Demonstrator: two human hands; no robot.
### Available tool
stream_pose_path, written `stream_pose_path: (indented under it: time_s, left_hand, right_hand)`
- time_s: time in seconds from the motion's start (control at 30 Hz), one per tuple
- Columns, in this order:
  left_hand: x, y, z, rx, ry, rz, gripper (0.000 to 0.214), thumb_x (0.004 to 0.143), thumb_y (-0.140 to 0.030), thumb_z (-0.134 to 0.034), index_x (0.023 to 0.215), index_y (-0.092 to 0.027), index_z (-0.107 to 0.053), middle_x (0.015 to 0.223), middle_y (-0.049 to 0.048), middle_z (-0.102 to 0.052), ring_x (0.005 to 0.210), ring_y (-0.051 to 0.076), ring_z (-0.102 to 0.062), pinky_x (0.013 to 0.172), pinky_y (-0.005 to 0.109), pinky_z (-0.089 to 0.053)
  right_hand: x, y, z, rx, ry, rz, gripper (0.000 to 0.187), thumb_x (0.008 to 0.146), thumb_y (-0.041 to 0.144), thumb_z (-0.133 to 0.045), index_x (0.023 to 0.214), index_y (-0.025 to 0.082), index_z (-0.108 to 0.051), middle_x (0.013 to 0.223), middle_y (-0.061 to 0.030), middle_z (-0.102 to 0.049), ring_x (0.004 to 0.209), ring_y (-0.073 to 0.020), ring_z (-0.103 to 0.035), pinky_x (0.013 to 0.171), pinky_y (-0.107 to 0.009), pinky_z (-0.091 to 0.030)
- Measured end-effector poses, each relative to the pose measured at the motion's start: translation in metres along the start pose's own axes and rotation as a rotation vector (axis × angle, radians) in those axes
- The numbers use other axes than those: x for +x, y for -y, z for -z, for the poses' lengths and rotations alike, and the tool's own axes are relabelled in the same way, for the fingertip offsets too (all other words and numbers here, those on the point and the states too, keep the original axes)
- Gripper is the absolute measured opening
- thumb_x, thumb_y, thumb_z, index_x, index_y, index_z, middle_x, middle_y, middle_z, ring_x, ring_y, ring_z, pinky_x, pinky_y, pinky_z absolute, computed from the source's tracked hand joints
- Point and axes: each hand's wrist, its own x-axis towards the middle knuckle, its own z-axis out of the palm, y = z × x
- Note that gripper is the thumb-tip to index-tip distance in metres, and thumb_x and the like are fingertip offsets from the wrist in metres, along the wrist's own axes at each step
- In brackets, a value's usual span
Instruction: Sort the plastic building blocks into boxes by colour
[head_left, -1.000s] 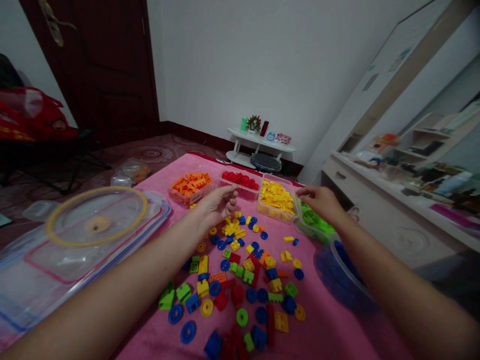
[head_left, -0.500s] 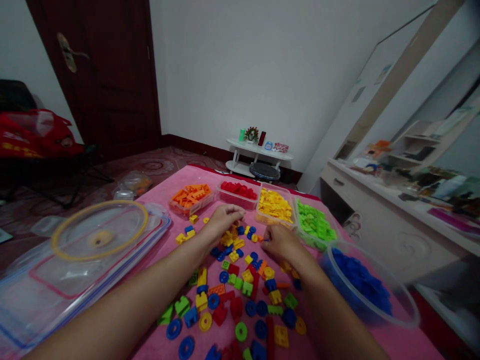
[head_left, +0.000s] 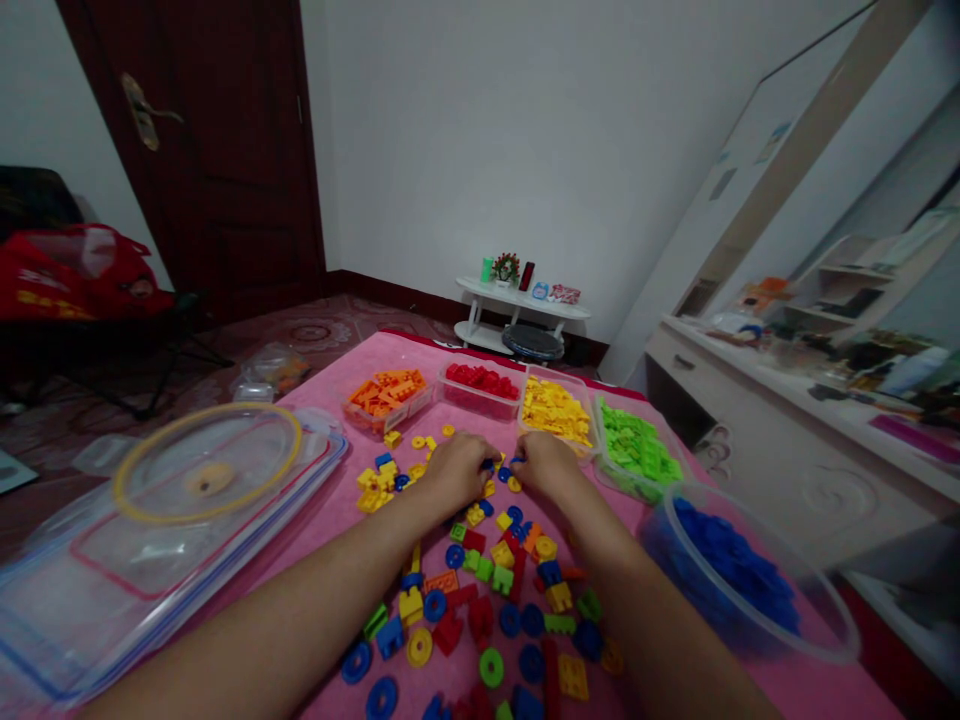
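Observation:
My left hand [head_left: 461, 468] is closed low over the pink cloth, its curled fingertips among small blue and yellow toy building pieces; what it grips is hidden. Facing it, my right hand [head_left: 546, 462] is closed, with a bit of a blue building block [head_left: 517, 461] showing at its fingertips. Just below that hand lie a blue ring [head_left: 505, 474] and a yellow ring [head_left: 514, 484]. Left of my left hand is a cluster of yellow blocks [head_left: 373, 488]. Mixed pieces, among them a green ring [head_left: 491, 667] and a yellow block [head_left: 573, 677], spread between my forearms.
Along the far side stand tubs of orange [head_left: 387, 393], red [head_left: 481, 380], yellow [head_left: 555, 410] and green blocks [head_left: 637, 445]. A round tub of blue blocks [head_left: 735, 565] is at right. Stacked clear lids [head_left: 187, 560] lie left. A dresser [head_left: 780, 430] stands beyond the table's right side.
My left hand has moved right and slightly down, closer to my right hand, uncovering yellow pieces behind it. My right hand has shifted slightly left and up. The view has moved slightly.

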Motion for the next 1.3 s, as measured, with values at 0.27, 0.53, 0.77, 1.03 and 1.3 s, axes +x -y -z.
stream_pose_path:
  time_s: [0.27,0.53,0.77,1.03,1.3]
  left_hand:
    - [0.006,-0.011,0.017,-0.075,-0.228,0.129,0.020,0.063,-0.020,-0.061,0.080,-0.024,-0.072,0.080,0.0061,-0.068,0.077,0.022,-0.057,0.073,0.029,-0.038]
    - [0.015,-0.007,0.027,-0.160,-0.187,0.094,0.020,0.073,-0.026,-0.051,0.064,-0.015,-0.066,0.059,0.0016,-0.060,0.059,0.014,-0.053,0.053,0.021,-0.034]
    - [0.014,-0.013,0.026,-0.530,-0.113,0.259,0.020,0.075,-0.027,-0.056,0.061,-0.013,-0.059,0.054,-0.0001,-0.055,0.049,0.010,-0.050,0.047,0.018,-0.035]
    - [0.009,-0.028,0.022,-1.574,0.323,0.733,0.028,0.086,-0.037,-0.047,0.082,-0.011,-0.057,0.063,0.0047,-0.060,0.047,0.009,-0.056,0.047,0.019,-0.048]
    - [0.008,-0.028,0.018,-1.480,0.317,0.786,0.013,0.084,-0.018,-0.047,0.086,-0.009,-0.056,0.062,0.0043,-0.057,0.039,0.004,-0.045,0.029,0.009,-0.025]
  right_hand:
    - [-0.011,0.014,-0.003,0.009,-0.074,0.106,0.020,0.075,0.029,-0.055,0.089,0.020,-0.067,0.091,-0.0094,-0.068,0.087,-0.0223,-0.061,0.067,-0.027,-0.040]
    - [-0.015,0.028,-0.008,-0.040,-0.043,0.158,0.024,0.076,0.021,-0.052,0.095,0.019,-0.066,0.093,-0.0123,-0.068,0.088,-0.0238,-0.062,0.070,-0.029,-0.040]
    - [-0.022,0.008,0.015,0.219,-0.213,0.095,0.018,0.069,0.019,-0.054,0.079,0.017,-0.068,0.076,-0.0074,-0.069,0.072,-0.0186,-0.061,0.060,-0.024,-0.037]
    - [-0.043,0.028,0.052,0.586,-0.287,0.295,0.024,0.070,0.020,-0.058,0.091,0.018,-0.069,0.075,-0.0022,-0.068,0.063,-0.0123,-0.057,0.058,-0.021,-0.039]
    - [-0.050,-0.034,0.044,0.128,-0.276,-0.077,0.022,0.078,0.024,-0.051,0.092,0.021,-0.068,0.094,-0.0077,-0.068,0.084,-0.0215,-0.062,0.069,-0.030,-0.042]
